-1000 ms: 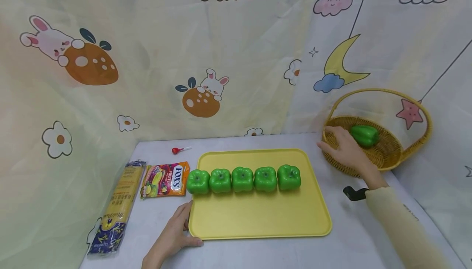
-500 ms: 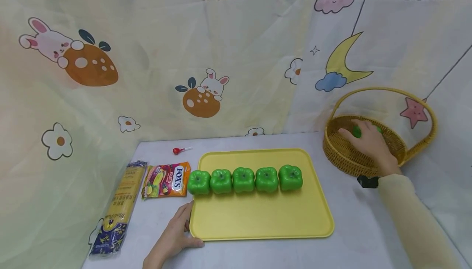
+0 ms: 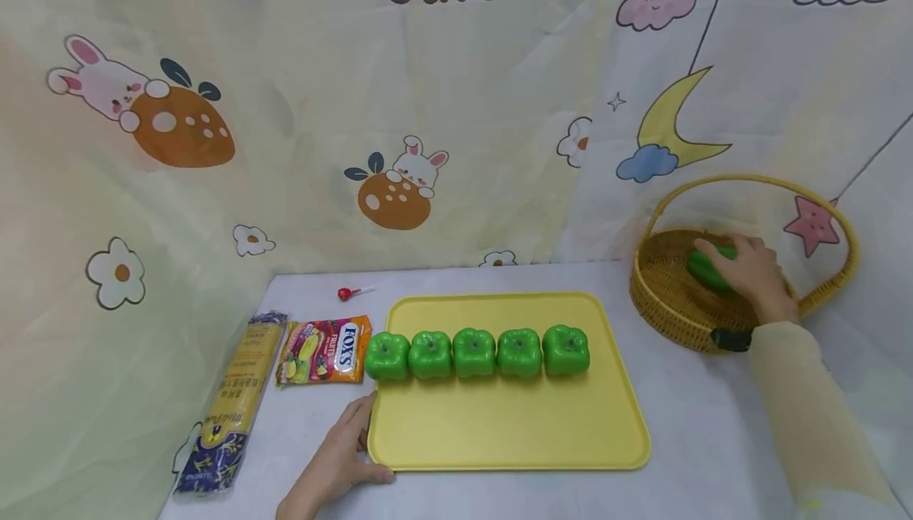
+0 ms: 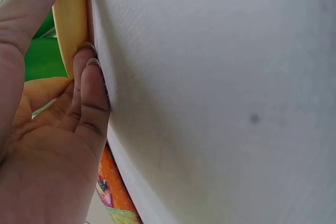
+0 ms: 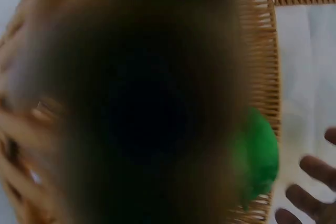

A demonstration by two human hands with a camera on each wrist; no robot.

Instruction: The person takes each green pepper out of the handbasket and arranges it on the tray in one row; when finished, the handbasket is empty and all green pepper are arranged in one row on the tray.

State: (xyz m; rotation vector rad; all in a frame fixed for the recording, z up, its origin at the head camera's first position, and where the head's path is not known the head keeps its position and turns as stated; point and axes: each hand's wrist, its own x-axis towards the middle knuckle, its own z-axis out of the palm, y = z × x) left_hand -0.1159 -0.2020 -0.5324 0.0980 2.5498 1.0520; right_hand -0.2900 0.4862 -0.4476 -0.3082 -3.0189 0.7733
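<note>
Inside the wicker basket at the right lies a glossy green bell pepper. My right hand reaches over the basket, its thumb across the pepper and its fingers past the far right side. The right wrist view shows these fingers spread apart from the pepper; a dark blur hides much of the basket there. My left hand holds the front left corner of the yellow tray, with bent fingertips at its rim. Several green bell peppers stand in a row on the tray.
Left of the tray lie a Fox's candy bag, a long yellow and blue packet and a red lollipop. The basket's tall handle arches above it. A printed cloth hangs behind the white table.
My right hand has moved from the basket's left side across to the right, over the bell pepper inside. The left hand stays at the tray's corner. The head view has shifted slightly.
</note>
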